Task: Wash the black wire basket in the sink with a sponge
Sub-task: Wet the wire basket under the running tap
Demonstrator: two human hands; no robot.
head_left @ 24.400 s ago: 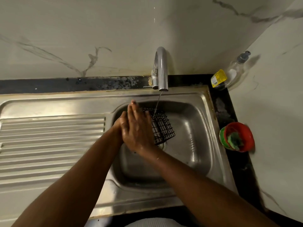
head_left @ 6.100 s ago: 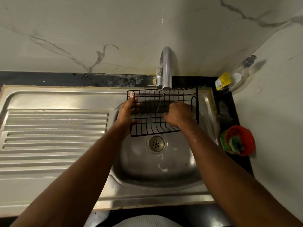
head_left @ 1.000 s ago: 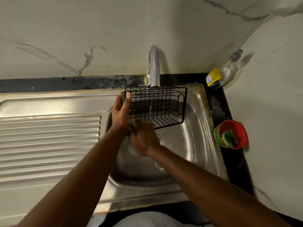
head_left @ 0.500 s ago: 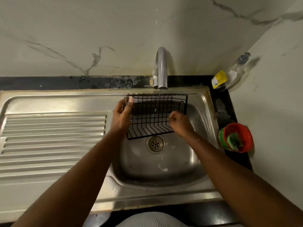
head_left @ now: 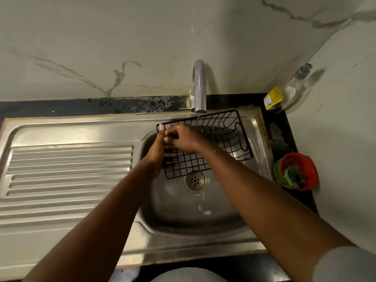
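At the left of the frame lay the ribbed draining board (head_left: 67, 176) of the steel sink (head_left: 205, 216). In the middle, the left hand (head_left: 157, 151) held the left end of the black wire basket (head_left: 221, 139), its grip closed around the wires with the thumb on the top rim. The right hand (head_left: 182, 138) was right beside it, fingers curled on the same end of the basket (I could not tell if a sponge was inside that grip). The basket hung tilted over the sink bowl, above the drain (head_left: 195, 180). A thin stream of water fell from the tap (head_left: 199, 86) onto its far rim. At the right, on the dark bench (head_left: 284, 139), stood a clear soap bottle (head_left: 289, 92) in the upper corner. Lower down sat a red bowl (head_left: 305, 163) with a green scrubber (head_left: 293, 176) in it.
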